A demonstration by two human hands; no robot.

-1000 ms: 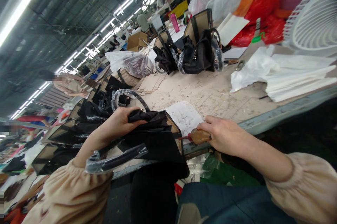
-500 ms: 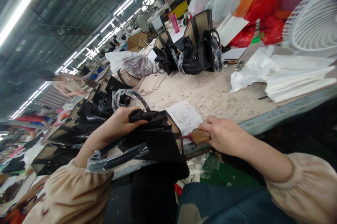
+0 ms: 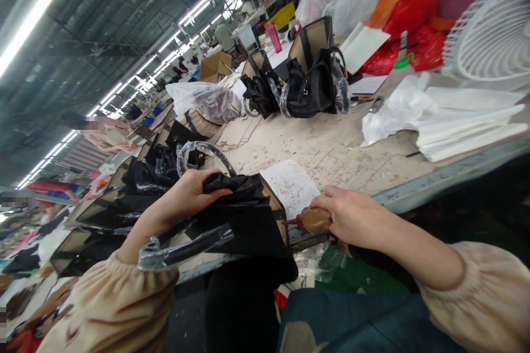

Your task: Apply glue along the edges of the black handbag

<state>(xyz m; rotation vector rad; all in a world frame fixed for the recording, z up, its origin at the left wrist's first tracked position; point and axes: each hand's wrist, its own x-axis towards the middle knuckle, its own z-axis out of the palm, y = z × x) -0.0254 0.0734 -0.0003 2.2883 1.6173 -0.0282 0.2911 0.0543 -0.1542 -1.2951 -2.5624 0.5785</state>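
Note:
A black handbag (image 3: 252, 226) lies on its side at the table's front edge, its tan-and-black base facing right. My left hand (image 3: 199, 190) is closed on the bunched black fabric at the bag's top. The bag's two handles, one a plastic-wrapped loop (image 3: 205, 148) behind and the other in front of my wrist, stick out leftward. My right hand (image 3: 348, 212) grips an amber squeeze bottle (image 3: 315, 220) with a red nozzle. The nozzle's tip is at the edge of the bag's base; whether it touches cannot be made out. A smudged white sheet (image 3: 292, 184) lies behind the bottle.
More black handbags (image 3: 317, 77) stand at the back of the table, and several lie in a row on the left. White paper sheets (image 3: 464, 115), a white fan (image 3: 492, 32) and red plastic bags (image 3: 422, 43) are on the right. A person (image 3: 110, 132) stands far left.
My right hand and the bottle have shifted very slightly, the nozzle tip a little lower along the bag's base edge. My left hand and the handbag stay nearly where they were.

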